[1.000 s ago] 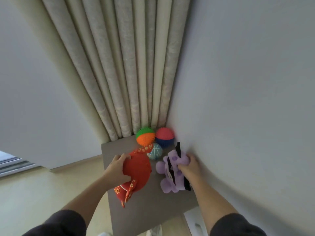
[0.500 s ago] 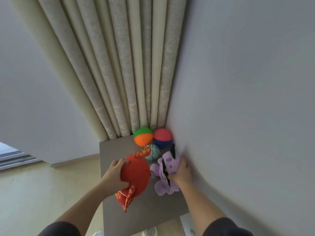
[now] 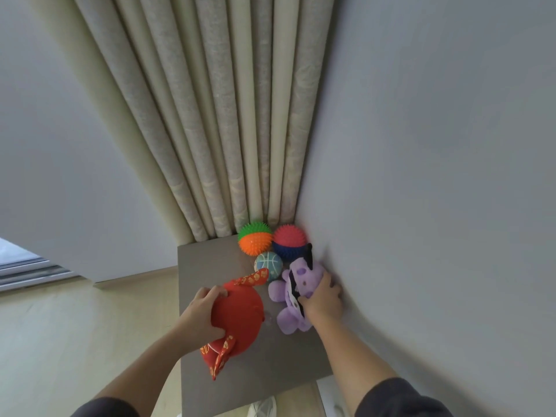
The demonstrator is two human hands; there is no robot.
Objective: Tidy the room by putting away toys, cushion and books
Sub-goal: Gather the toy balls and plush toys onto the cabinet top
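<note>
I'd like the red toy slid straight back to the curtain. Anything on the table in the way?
Yes: the small blue ball sits right behind the red toy, and the green-and-orange spiky ball behind that, by the curtain. The back-left of the table looks bare.

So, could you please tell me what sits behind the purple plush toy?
Directly behind the purple plush toy sits a red-and-blue spiky ball, in the corner by the beige curtain. The plush's black part hides the ball's lower right edge.
</note>
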